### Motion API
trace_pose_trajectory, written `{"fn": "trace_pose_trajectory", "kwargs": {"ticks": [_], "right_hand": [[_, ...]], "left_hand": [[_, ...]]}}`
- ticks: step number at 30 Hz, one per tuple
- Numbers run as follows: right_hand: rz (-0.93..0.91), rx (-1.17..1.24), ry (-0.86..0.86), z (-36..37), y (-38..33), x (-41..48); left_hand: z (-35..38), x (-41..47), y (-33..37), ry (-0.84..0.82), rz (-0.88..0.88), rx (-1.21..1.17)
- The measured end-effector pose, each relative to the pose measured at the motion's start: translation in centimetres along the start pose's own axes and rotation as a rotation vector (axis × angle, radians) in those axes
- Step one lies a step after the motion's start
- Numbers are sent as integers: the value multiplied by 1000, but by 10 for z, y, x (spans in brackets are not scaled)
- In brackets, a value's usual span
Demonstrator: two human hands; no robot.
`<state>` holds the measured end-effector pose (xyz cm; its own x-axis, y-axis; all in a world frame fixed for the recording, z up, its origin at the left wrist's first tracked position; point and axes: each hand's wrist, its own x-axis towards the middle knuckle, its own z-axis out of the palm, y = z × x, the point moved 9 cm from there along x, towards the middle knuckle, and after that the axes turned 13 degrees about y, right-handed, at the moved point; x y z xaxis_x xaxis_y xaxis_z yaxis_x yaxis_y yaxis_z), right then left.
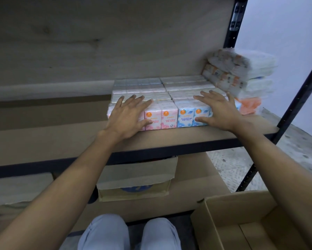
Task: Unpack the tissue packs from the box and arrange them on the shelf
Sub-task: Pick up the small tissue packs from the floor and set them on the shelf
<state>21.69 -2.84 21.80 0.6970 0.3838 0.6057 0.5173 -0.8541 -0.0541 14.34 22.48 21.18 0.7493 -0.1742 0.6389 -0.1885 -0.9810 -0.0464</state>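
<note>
A block of tissue packs lies on the wooden shelf [169,139], pink rose-scented packs [167,116] on the left and blue fragrance-free packs [186,116] on the right. My left hand [128,116] rests flat on the pink packs' front left corner, fingers spread. Over the blue packs' front right corner lies my right hand [218,109], also flat, thumb against their front face. Neither hand grips a pack. The open cardboard box [223,210] stands at the lower right, its visible inside bare.
A pile of wrapped tissue bundles [241,69] is stacked at the shelf's right end by the black metal upright [299,96]. Below the shelf sits another cardboard box [135,177] with its flap up. My knees [129,233] are at the bottom.
</note>
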Motion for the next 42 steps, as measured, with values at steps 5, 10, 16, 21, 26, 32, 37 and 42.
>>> {"fn": "trace_pose_trajectory", "kwargs": {"ticks": [5,10,16,21,26,32,37,42], "right_hand": [[-35,78,20,-9,-33,-8],[-62,188,5,-12,-87,-29],[-70,274,-73,4,-163,-70],[-2,341,-40,21,-225,-114],[99,482,-104,57,-272,-168],[244,528,-260,115,-285,-215],[406,584,-437,171,-278,-256],[515,548,-606,233,-273,-308]], "left_hand": [[-17,-21,-4,19,-45,-9],[-43,-52,-14,50,-104,-28],[-63,-119,-27,26,-202,-82],[-67,-186,-30,42,-321,-123],[-45,-257,-32,-6,-427,-236],[-1,-316,-36,-176,-606,-299],[51,-362,-38,-406,-767,-353],[112,-406,-33,-576,-832,-338]]}}
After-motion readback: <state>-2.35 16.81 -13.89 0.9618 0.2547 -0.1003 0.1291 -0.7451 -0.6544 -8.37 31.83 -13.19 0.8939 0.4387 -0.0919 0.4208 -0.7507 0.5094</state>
